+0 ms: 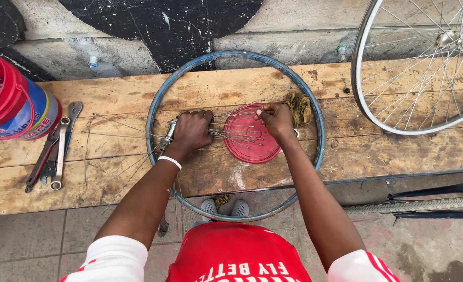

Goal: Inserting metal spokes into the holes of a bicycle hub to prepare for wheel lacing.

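A bare blue bicycle rim (155,99) lies flat on a wooden plank bench (111,89), overhanging its near edge. Inside the rim my left hand (192,130) is closed around a metal wheel hub (168,137) with several thin spokes fanning out to the right. My right hand (276,119) pinches the end of one spoke (231,114) just above a round red lid (252,141). More loose spokes (116,125) lie spread to the left across the planks.
A red bucket (12,99) stands at the left. Spanners and pliers (54,149) lie beside it. A dirty rag (299,107) sits near the rim's right side. A spoked wheel (419,68) rests at the right. Bicycle parts (435,206) lie on the pavement.
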